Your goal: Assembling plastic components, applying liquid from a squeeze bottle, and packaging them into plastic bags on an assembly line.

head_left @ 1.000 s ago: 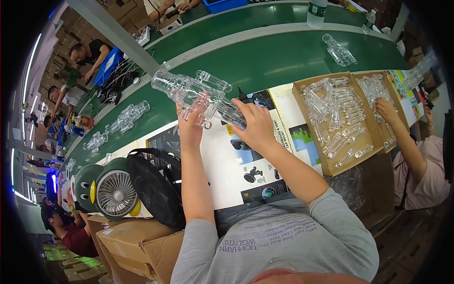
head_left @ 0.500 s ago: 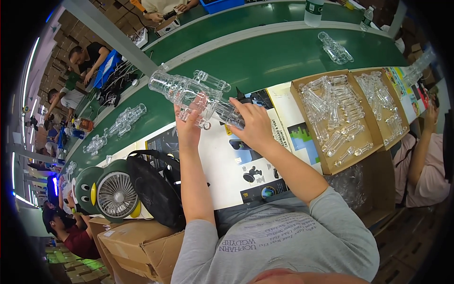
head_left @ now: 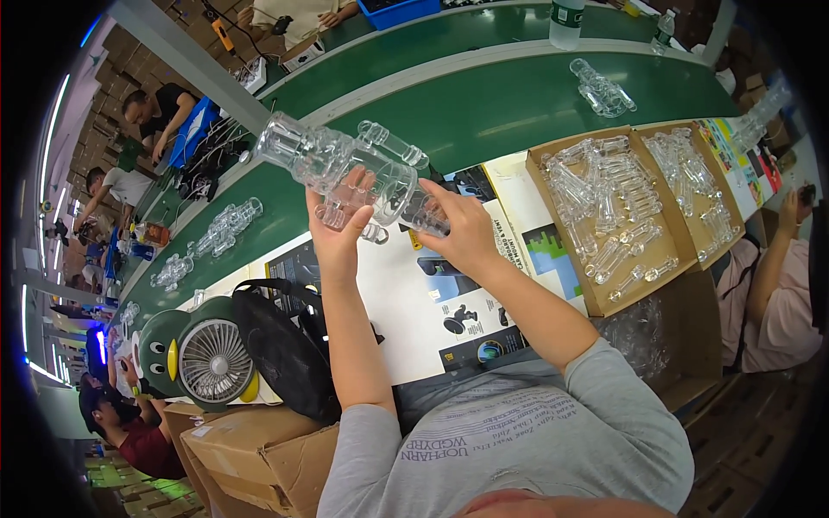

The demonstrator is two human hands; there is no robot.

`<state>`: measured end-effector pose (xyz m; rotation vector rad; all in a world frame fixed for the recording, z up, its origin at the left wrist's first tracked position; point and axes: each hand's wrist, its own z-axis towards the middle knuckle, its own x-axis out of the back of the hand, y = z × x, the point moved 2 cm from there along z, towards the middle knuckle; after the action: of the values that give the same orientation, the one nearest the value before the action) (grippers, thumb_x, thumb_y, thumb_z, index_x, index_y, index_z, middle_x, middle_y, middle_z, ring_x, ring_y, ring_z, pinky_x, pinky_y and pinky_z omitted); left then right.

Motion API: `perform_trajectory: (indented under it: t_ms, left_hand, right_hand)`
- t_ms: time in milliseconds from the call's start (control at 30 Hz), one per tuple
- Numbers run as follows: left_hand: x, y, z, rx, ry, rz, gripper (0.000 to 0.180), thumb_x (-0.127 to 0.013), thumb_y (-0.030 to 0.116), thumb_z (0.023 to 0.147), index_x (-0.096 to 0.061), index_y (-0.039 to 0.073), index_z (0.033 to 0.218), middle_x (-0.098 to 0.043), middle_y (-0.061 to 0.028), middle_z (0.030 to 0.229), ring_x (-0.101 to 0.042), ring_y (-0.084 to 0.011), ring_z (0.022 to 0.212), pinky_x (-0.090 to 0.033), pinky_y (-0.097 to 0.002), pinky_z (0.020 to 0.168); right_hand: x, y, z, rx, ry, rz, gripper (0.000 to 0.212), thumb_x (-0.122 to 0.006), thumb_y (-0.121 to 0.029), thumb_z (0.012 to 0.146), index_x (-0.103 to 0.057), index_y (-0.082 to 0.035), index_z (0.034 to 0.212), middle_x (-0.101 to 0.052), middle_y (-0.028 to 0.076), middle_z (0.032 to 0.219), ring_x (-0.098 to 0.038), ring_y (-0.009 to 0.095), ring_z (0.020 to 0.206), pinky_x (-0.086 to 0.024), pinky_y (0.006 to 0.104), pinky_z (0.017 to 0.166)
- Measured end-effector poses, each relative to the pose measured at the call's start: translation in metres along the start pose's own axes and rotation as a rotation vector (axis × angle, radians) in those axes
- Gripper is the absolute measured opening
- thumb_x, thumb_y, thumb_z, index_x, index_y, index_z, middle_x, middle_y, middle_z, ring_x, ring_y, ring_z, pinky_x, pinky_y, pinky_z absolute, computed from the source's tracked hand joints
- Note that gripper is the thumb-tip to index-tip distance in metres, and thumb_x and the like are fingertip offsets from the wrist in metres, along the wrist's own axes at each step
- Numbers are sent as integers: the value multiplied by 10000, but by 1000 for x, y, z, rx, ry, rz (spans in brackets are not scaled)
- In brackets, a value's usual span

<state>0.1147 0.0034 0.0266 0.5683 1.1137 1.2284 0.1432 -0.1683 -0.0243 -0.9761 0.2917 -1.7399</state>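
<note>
The clear plastic assembly (head_left: 332,160) lay between both hands: the left hand (head_left: 338,235) cupped its body from beneath, while the right hand (head_left: 462,226) grasped its tubular end between thumb and fingers. Right of this grip lay a cardboard tray (head_left: 561,235) of clear parts; left and nearer the body stood a green fan (head_left: 216,358).

Had a piece (head_left: 345,168) between left hand (head_left: 337,237) and right hand (head_left: 464,229) mid-frame, above a poster (head_left: 397,319). Had two trays (head_left: 679,247) of parts (head_left: 609,177) side by side at right, a bag (head_left: 281,354) at the poster's left end, a fan (head_left: 216,361) left of it, a box (head_left: 242,453) at lower left, two bottles (head_left: 566,28) at upper right.
</note>
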Motion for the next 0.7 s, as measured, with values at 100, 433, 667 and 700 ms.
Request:
perform_trajectory:
  t_ms: [100,433,667,700]
  left_hand:
    - [-12,17,4,64,28,124,916,-730,-6,692,-157,90,1400,-458,-235,1256,-488,-335,1151,-385,-407,976]
    - [5,69,20,-266,-74,-21,876,-647,511,734,-237,57,1361,-392,-211,1317,-456,-330,1173,-373,-457,983]
    - [-3,82,3,-421,-86,-240,546,-621,241,774,-358,95,1230,-490,-107,909,-504,-206,783,-432,-435,871]
    - [-7,83,1,-425,-97,-228,541,-605,242,783,-353,93,1238,-494,-113,911,-507,-210,792,-428,-429,860]
  right_hand:
    - [-1,0,-2,-97,-17,112,692,-772,-163,597,-485,-97,1223,-629,65,857,-595,209,732,-471,321,690]
    - [-2,-5,-2,58,-164,268,690,-778,-169,599,-460,-68,1203,-629,101,892,-618,255,797,-493,337,703]
    - [-14,-29,-23,34,-269,265,560,-700,-149,618,-480,-83,1129,-571,66,826,-592,232,711,-471,341,635]
    - [-16,-30,-25,45,-199,244,549,-699,-149,616,-483,-83,1116,-571,62,811,-593,230,694,-471,338,622]
